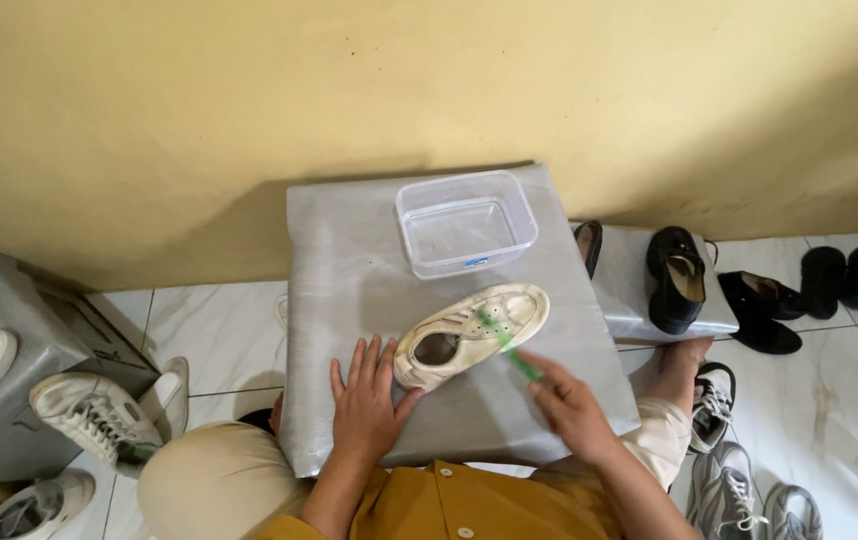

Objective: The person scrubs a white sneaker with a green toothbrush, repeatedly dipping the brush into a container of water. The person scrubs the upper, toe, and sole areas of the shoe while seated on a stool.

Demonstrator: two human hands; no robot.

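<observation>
A cream-white sneaker [474, 330] lies on its side on a grey covered box [349, 270] in front of me. My left hand [367, 400] rests flat on the box, its thumb against the shoe's heel. A thin green brush [509, 350] is pinched in my right hand [571, 402], with its tip on the shoe's upper. Behind the shoe stands a clear plastic tub [466, 222], which looks empty.
A second grey box [639, 290] to the right carries a black shoe [675, 277]; more black shoes [809, 285] and grey sneakers [739, 490] lie on the tiled floor. White sneakers [89, 415] sit at left by another grey box [9, 390]. A yellow wall is behind.
</observation>
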